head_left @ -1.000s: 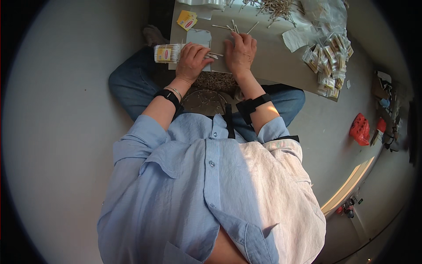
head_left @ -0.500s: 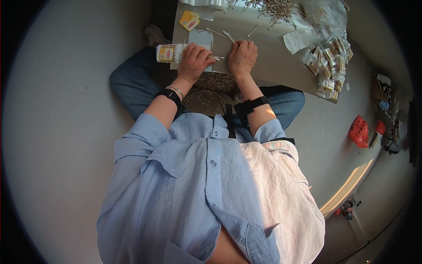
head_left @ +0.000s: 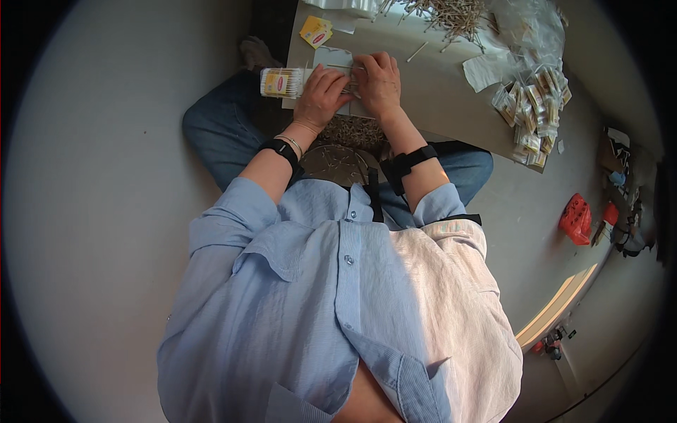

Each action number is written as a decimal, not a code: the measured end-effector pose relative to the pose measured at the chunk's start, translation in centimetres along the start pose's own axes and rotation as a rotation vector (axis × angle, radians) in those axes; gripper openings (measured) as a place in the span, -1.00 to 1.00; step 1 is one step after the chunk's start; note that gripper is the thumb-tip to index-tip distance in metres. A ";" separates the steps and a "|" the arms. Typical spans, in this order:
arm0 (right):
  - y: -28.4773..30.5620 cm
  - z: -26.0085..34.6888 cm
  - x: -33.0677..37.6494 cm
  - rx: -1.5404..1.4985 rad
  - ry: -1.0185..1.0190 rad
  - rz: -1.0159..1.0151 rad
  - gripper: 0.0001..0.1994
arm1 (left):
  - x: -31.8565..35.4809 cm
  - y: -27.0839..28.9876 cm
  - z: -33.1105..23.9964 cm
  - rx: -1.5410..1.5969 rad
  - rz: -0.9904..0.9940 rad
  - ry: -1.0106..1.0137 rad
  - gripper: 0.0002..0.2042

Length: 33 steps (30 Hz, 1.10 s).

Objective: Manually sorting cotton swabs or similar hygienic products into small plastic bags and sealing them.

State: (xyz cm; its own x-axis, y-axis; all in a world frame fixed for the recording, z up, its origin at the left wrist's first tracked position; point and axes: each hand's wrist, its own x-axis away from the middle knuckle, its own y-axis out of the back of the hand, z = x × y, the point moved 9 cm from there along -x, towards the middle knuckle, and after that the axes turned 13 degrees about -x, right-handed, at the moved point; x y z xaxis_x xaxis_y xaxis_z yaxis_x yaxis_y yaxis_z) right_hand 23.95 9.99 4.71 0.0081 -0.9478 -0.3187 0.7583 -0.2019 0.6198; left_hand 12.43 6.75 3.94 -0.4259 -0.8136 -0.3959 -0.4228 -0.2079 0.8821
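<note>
Bent over a table, a person curls the left hand closed on a few swabs at the right end of a swab pack, which juts past the table's left edge. The right hand bends its fingers just beside; whether they grip anything cannot be told. Yellow cards lie beyond the pack, a swab pile farther right.

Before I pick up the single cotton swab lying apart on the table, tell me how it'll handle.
The swab looks light, being just a thin stick. It lies straight, so it's probably stiff. On the smooth-looking table, it may roll if pushed.
</note>
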 end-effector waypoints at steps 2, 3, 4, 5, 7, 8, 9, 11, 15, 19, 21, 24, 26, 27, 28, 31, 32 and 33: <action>-1.4 -0.2 -0.6 0.063 0.020 0.198 -0.87 | 0.0 0.2 0.0 0.003 -0.007 0.006 -0.62; -1.1 -0.3 -0.7 0.080 0.019 0.189 -0.87 | -0.1 0.4 0.1 0.000 -0.014 0.017 -0.65; -1.0 -0.4 -0.8 0.145 -0.001 0.193 -0.88 | -0.3 0.8 -0.1 0.011 -0.037 0.009 -0.68; -1.0 -1.0 -0.7 0.202 -0.026 0.195 -0.88 | -0.3 0.8 -0.1 0.021 -0.041 -0.004 -0.68; 0.6 -2.2 0.4 0.277 -0.074 0.117 -0.89 | -0.6 0.5 -0.2 0.029 -0.028 0.001 -0.70; 1.4 -2.9 1.5 0.265 -0.134 0.086 -0.88 | -0.8 0.9 -0.5 -0.006 -0.034 -0.022 -0.70; 2.4 -3.4 2.5 0.252 -0.192 0.054 -0.88 | -0.8 1.0 -0.6 0.004 -0.041 -0.035 -0.70; 3.2 -2.4 4.9 0.168 -0.133 0.162 -0.88 | -0.5 0.7 0.2 0.007 -0.020 0.014 -0.70; 4.1 -1.6 6.5 0.068 -0.136 0.304 -0.86 | -0.4 0.5 0.2 0.011 -0.010 0.019 -0.72; 8.0 -6.0 1.3 0.008 -0.303 -0.087 -0.71 | -0.6 0.7 -0.1 0.021 -0.017 0.014 -0.73; 10.6 -8.8 -2.2 0.142 -0.310 -0.337 -0.64 | -0.5 0.7 -0.2 0.018 -0.009 0.008 -0.72; 11.9 -13.7 -6.0 0.216 -0.434 -0.380 -0.62 | -0.6 0.6 -0.2 0.017 0.001 0.004 -0.72; 11.3 -15.2 -6.6 0.276 -0.496 -0.341 -0.67 | -0.7 0.5 -0.1 0.014 0.005 0.006 -0.71; 10.6 -15.3 -6.6 0.270 -0.497 -0.336 -0.67 | -0.7 0.5 -0.1 0.015 0.008 0.004 -0.71; 9.9 -15.1 -6.6 0.250 -0.473 -0.326 -0.73 | -0.7 0.5 -0.1 0.017 0.011 0.002 -0.72; 8.1 -13.4 -5.7 0.202 -0.395 -0.326 -0.83 | -0.9 0.6 -0.1 0.023 0.000 0.007 -0.73; 7.8 -12.3 -5.3 0.181 -0.338 -0.356 -0.89 | -1.0 0.5 0.0 0.020 0.007 0.011 -0.73; 7.3 -11.8 -4.7 0.177 -0.341 -0.351 -0.89 | -1.0 0.4 0.0 0.016 0.006 0.003 -0.73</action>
State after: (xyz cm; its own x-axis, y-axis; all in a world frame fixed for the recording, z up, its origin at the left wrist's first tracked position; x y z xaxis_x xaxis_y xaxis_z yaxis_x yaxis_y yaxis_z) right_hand 37.15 15.90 2.31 -0.4625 -0.8359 -0.2955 0.5553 -0.5329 0.6385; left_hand 12.71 7.45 4.74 -0.4263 -0.8162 -0.3901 -0.4330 -0.1945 0.8801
